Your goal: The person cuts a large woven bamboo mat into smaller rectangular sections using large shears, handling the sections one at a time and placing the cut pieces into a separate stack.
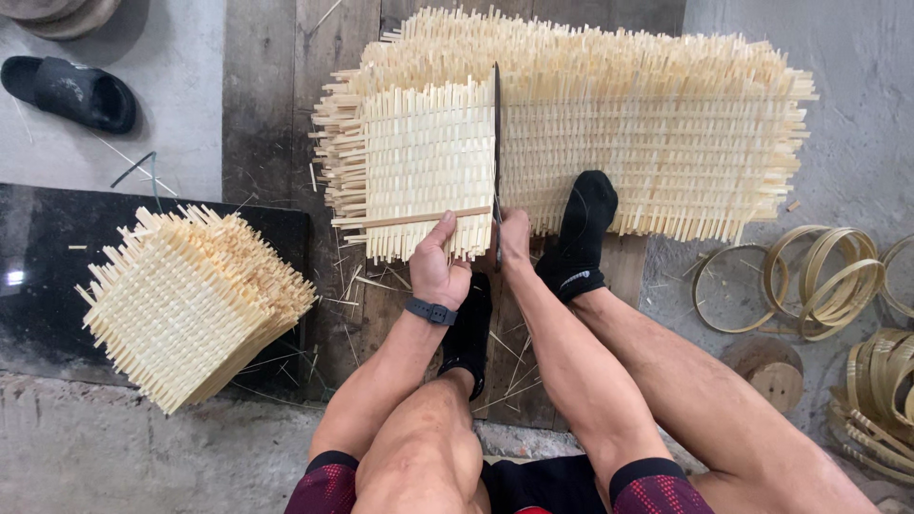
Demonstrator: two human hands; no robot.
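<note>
A long woven bamboo mat (657, 133) lies across dark wooden planks in front of me. A long dark knife blade (496, 143) runs across the mat from near edge to far edge. My right hand (514, 238) grips the knife handle at the mat's near edge. My left hand (436, 269), with a dark wristband, presses down a thin bamboo stick (409, 220) that lies across the mat section (419, 162) left of the blade. My right foot in a black sock (581, 233) rests on the mat's near edge. My left foot (468, 333) sits on the planks.
A stack of square woven bamboo pieces (190, 300) sits at the left on a dark slab. Bamboo hoops (824, 281) and coiled strips (876, 400) lie at the right beside a round wooden block (776, 371). A black slipper (71, 92) lies at top left.
</note>
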